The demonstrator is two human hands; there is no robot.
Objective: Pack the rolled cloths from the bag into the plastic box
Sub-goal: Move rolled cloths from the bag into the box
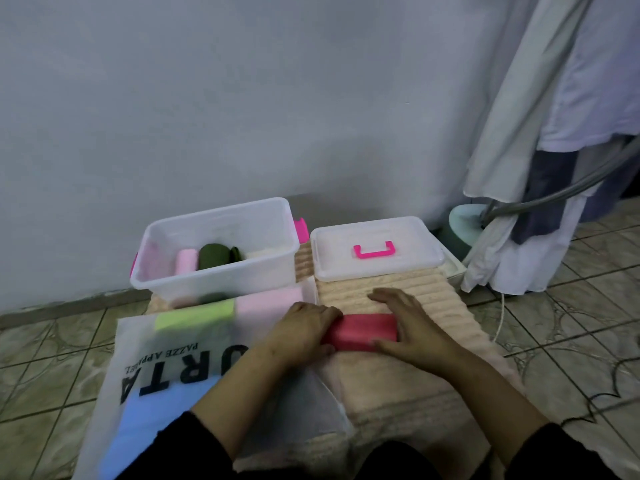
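A red rolled cloth (363,331) lies on the beige ribbed mat in front of me. My left hand (304,327) curls round its left end, and my right hand (408,323) lies over its right end with the thumb under the near side. The clear plastic box (221,275) stands behind to the left, holding a pink roll (185,260) and dark green rolls (213,257). The white translucent bag (166,368) with black lettering lies at the left; a light green cloth (194,315), a pink cloth (268,303) and a blue cloth (156,420) show through it.
The box's clear lid (377,249) with a pink handle lies on the mat (426,299) to the right of the box. Hanging clothes (540,150) and a steamer base (464,223) with a hose stand at the right. A wall runs behind; tiled floor surrounds the mat.
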